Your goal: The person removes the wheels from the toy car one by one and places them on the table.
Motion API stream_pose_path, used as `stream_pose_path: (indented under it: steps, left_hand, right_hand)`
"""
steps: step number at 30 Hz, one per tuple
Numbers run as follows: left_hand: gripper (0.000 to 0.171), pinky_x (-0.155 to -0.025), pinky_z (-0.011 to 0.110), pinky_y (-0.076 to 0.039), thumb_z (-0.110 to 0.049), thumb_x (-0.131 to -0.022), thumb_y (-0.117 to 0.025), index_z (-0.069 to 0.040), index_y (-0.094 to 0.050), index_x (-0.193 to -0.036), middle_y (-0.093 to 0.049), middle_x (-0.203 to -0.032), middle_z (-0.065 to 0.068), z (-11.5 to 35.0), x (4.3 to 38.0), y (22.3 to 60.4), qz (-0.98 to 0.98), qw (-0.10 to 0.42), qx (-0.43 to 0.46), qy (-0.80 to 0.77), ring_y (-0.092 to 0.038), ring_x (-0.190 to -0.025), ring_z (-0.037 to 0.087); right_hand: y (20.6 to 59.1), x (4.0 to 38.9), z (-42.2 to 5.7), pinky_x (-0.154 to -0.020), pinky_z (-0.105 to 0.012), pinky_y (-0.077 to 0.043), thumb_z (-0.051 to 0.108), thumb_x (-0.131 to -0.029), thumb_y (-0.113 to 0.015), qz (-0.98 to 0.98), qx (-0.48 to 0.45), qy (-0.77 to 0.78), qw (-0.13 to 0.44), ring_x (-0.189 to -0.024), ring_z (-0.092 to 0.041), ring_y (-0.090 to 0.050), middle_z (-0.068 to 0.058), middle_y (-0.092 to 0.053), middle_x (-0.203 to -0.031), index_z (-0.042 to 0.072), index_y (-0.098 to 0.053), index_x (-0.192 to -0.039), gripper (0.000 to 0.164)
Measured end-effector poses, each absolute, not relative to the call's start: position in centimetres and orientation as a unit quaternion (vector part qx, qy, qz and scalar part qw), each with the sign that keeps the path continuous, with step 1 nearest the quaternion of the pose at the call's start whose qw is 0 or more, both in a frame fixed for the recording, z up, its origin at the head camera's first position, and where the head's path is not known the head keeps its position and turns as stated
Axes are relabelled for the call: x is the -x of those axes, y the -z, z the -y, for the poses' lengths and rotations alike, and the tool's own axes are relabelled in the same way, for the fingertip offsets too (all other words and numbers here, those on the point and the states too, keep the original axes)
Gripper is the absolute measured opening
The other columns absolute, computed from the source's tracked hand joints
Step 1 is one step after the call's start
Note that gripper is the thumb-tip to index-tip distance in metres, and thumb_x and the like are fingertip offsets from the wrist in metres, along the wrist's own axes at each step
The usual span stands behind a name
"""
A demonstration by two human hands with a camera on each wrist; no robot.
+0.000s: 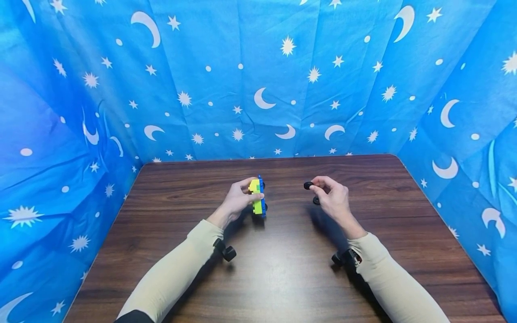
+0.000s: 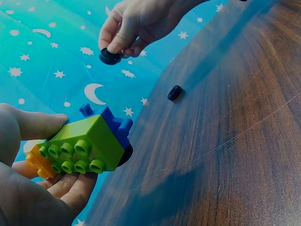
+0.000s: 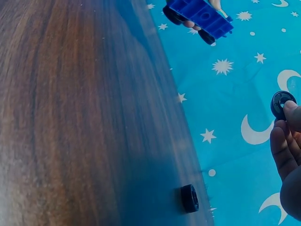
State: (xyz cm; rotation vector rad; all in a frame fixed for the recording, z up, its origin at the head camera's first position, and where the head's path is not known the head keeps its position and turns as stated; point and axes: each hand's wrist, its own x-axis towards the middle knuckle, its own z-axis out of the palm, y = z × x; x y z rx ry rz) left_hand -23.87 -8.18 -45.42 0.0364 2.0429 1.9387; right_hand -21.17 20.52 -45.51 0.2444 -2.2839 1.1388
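Observation:
In the head view my left hand (image 1: 234,201) grips a toy brick car (image 1: 257,205) above the table, thumb on one side and fingers on the other. The left wrist view shows its green studded bricks (image 2: 87,141), an orange brick (image 2: 40,160) and bare blue axle stubs (image 2: 124,126). Its blue underside (image 3: 200,16) has two black wheels along one edge in the right wrist view. To the right, my right hand (image 1: 334,199) pinches a loose black wheel (image 1: 308,185) between thumb and fingers, apart from the car. Another black wheel (image 1: 317,201) is on the table below that hand.
The dark wood-grain table (image 1: 278,269) reaches back to a blue curtain (image 1: 266,54) with white moons and stars, which also hangs at both sides. A black wrist camera (image 1: 225,250) is strapped to the left sleeve, another camera (image 1: 345,258) to the right.

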Motion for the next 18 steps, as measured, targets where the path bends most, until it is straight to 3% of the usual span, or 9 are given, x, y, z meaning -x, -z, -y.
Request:
stream_pose_path:
  steps: [18]
  left_hand:
    - [0.064,-0.090,0.042,-0.055,-0.004,-0.084,-0.074,-0.017,-0.049,-0.142,-0.059,-0.123,0.017,8.2,23.7,45.3,-0.716,0.164,-0.019,-0.679,-0.063,-0.102,0.023]
  right_hand:
    - [46.6,21.2,-21.1,-0.059,-0.017,-0.040,0.015,-0.083,-0.077,0.881,-0.073,-0.393,0.252,-0.063,-0.006,-0.061,-0.002,-0.073,-0.076,0.012,-0.072,-0.091,0.011]
